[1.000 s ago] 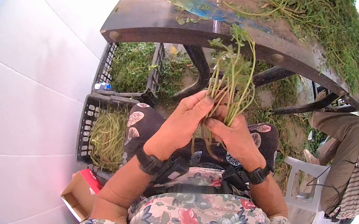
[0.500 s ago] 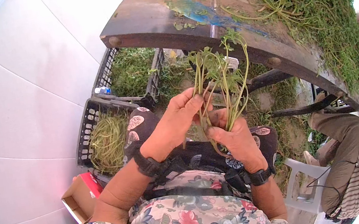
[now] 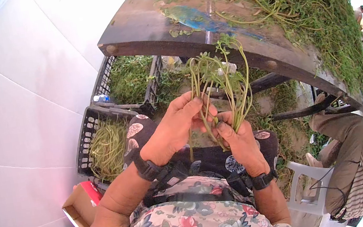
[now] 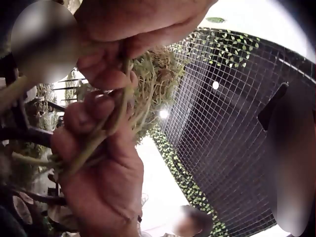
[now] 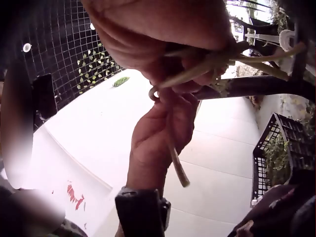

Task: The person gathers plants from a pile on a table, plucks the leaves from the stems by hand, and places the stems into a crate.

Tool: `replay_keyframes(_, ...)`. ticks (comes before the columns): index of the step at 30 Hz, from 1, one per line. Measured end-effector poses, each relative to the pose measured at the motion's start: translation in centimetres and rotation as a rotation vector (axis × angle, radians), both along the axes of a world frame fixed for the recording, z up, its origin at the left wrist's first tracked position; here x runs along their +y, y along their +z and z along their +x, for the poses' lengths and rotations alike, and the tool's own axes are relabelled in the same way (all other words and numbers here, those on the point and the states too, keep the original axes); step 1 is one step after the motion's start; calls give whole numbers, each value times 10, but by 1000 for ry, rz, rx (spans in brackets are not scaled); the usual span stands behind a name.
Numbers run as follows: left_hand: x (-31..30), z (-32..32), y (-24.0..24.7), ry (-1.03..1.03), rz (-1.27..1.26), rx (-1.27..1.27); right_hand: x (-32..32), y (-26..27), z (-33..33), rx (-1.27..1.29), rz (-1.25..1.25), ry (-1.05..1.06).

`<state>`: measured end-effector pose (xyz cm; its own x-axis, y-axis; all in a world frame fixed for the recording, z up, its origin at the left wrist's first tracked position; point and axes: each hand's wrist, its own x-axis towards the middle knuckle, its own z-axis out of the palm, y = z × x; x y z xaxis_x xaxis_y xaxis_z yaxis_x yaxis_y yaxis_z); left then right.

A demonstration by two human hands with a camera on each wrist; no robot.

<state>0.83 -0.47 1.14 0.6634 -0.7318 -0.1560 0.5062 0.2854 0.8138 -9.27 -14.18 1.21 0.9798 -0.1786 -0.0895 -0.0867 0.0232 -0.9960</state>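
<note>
In the head view, the left hand [image 3: 172,127] pinches a few green leafy stems [image 3: 194,80] between thumb and fingers. Close to its right, the right hand [image 3: 242,144] grips more stems [image 3: 234,100], their leafy tops pointing up toward the table edge. Stem ends hang below both hands. The left wrist view shows the left hand [image 4: 143,19] at the top and the right hand [image 4: 103,182] below, with stems across its fingers. In the right wrist view a cut stem end [image 5: 180,173] hangs down near the left hand [image 5: 158,133]; the right hand [image 5: 163,29] fills the top.
A table [image 3: 148,23] bears a large heap of greens [image 3: 307,8]. At the left stand two black crates, one with bare stems [image 3: 108,146], one with leafy greens [image 3: 131,78]. A red box [image 3: 82,205], a white plastic chair [image 3: 305,189] and a seated person [image 3: 359,156] are around.
The single bunch has parted into two portions, one in each hand. The left hand has moved slightly left, and the stem tops stand further apart.
</note>
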Motion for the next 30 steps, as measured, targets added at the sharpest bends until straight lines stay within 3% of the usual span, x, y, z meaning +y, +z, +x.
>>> replay_keyframes(3,-3,2,-4,-44,-108,98,4,7,-2,-27,85,-10)
replay_keyframes(9,-10,5,-10,-129,-263,271,-8,-9,4,-192,141,-244)
replay_keyframes(10,-11,1,-9,-123,-244,268,-18,-3,8,-141,445,-297)
replay_keyframes(13,-12,-4,-3,-93,-218,222,-31,-6,9,-164,681,-232)
replay_keyframes(14,-11,-1,-2,-67,-235,195,-32,-2,5,-162,699,-296)
replay_keyframes(21,-23,-6,-4,-69,-269,201,-40,-12,-11,-171,675,-398)
replay_keyframes(25,-22,-4,0,-47,-249,187,-32,-4,-19,26,328,-298)
replay_keyframes(29,-23,-4,3,-45,-250,178,-31,-10,-21,31,150,-162)
replay_keyframes(30,-23,-7,3,-45,-254,178,-32,-10,-21,60,153,-216)
